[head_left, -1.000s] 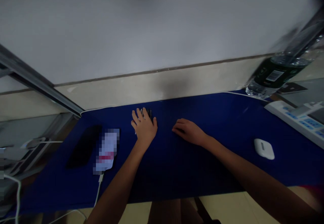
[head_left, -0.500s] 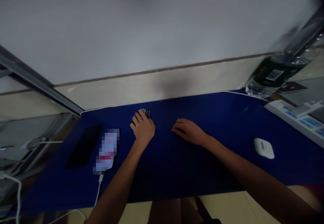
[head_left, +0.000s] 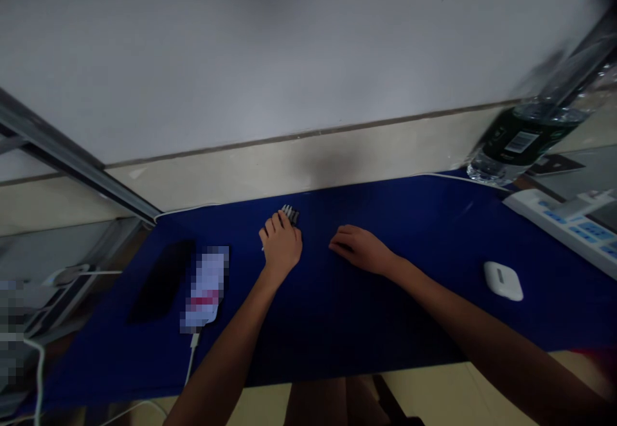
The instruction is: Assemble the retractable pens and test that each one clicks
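Blue mat (head_left: 366,323) under the left hand (head_left: 282,248), fingers spread, touching small metal pieces (head_left: 290,214) at 12 o'clock; right hand (head_left: 361,250) resting empty, fingers together.

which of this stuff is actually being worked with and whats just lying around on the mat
Being worked with:
left hand
small dark bundle with pale tips, under the left fingertips
right hand, beside it on the blue desk mat

Lying about:
black phone
blurred white item on a white cable
white earbud case
water bottle
white device with blue keys

An office-like spot: blue desk mat (head_left: 385,220), earbuds case (head_left: 502,281), smartphone (head_left: 161,281).
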Motion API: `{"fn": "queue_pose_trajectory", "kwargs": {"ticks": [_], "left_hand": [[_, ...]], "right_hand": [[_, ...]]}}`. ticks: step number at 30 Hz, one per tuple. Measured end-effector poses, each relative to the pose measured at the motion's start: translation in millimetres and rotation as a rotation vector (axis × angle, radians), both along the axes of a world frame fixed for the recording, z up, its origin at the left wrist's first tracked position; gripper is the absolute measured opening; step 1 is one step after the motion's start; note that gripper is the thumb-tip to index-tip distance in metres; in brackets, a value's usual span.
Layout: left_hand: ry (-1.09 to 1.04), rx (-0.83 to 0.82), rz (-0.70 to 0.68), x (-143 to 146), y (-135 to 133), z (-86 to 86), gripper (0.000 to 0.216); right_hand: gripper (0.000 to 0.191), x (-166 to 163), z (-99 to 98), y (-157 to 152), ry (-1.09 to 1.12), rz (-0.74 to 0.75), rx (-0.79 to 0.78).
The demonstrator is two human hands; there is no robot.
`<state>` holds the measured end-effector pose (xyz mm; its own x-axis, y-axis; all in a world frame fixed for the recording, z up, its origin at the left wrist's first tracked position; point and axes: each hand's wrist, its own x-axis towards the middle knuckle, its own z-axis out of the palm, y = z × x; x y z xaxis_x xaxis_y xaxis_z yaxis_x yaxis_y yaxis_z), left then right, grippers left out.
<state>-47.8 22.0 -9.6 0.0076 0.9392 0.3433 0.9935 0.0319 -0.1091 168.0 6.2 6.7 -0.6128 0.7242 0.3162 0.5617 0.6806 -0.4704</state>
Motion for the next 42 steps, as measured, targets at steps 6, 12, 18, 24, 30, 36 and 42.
{"fn": "queue_pose_trajectory", "kwargs": {"ticks": [6, 12, 18, 24, 30, 36, 42], "left_hand": [[0.0, -0.124, -0.404, 11.0, -7.0, 7.7, 0.054], [0.014, -0.261, -0.824, 27.6, -21.8, 22.9, 0.05], [0.002, -0.232, -0.846, 34.9, -29.3, 26.5, 0.047], [-0.064, -0.222, -0.788, 31.1, -28.3, 20.5, 0.052], [-0.164, -0.26, -0.708, 29.0, -24.2, 12.0, 0.054], [-0.196, -0.223, -0.585, 15.7, -9.9, 8.9, 0.053], [-0.177, -0.23, -0.552, 15.9, -9.1, 5.3, 0.054]], "right_hand": [[0.021, 5.8, -2.7, 7.1, 0.06, -0.162, 0.055], [0.024, 9.7, -10.1, 13.1, 0.13, -0.31, 0.118], [0.03, 9.0, -17.8, 13.7, 0.01, -0.459, 0.078], [0.04, 4.9, -22.2, 8.0, -0.113, -0.502, 0.078], [0.045, 2.9, -29.1, 9.3, -0.228, -0.523, 0.091], [0.044, 3.6, -28.0, 14.5, -0.198, -0.524, 0.086], [0.041, 5.9, -23.6, 17.4, -0.122, -0.553, 0.113]]}}
